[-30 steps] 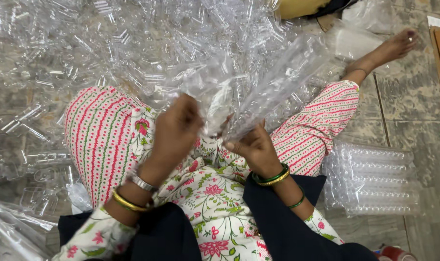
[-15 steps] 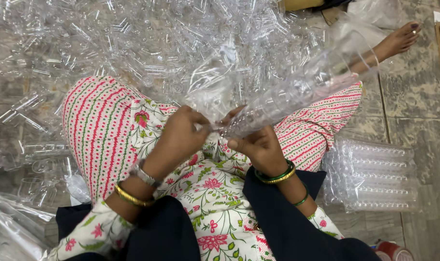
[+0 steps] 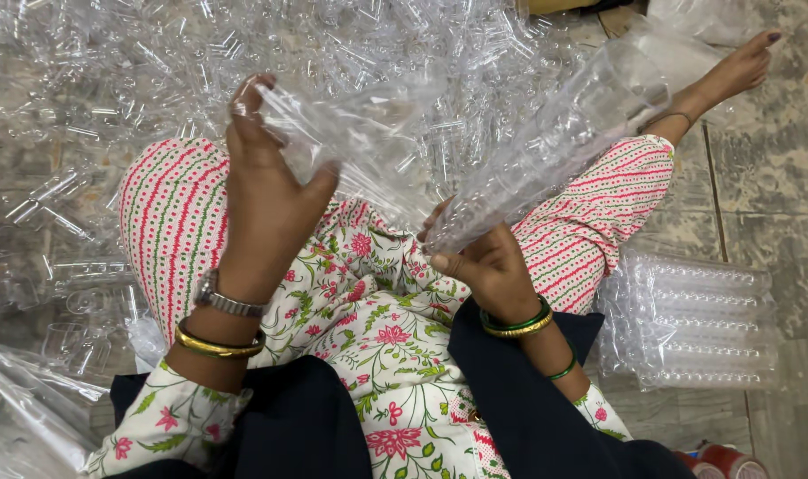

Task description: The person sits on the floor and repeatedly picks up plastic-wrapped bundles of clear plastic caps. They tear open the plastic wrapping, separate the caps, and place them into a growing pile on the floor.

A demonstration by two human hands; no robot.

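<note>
Right hand [image 3: 488,266] is pinching the base of a long cup stack [image 3: 546,146], angling it up over the lap. Left hand [image 3: 266,191] is gripping a clear bag [image 3: 360,142], raised beside it. Loose cups [image 3: 156,62] are littering the floor beyond.

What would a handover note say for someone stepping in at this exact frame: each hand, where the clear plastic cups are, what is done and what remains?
Left hand: raised, fingers closed on a clear plastic bag.
Right hand: grips the bottom end of a long stack of clear cups, tilted up and to the right over the lap.
Loose clear cups cover the floor ahead.
Done: bagged stacks lie side by side on the floor beside the right knee.
Left: the held stack is not visibly inside the bag; the loose pile is unstacked.
</note>
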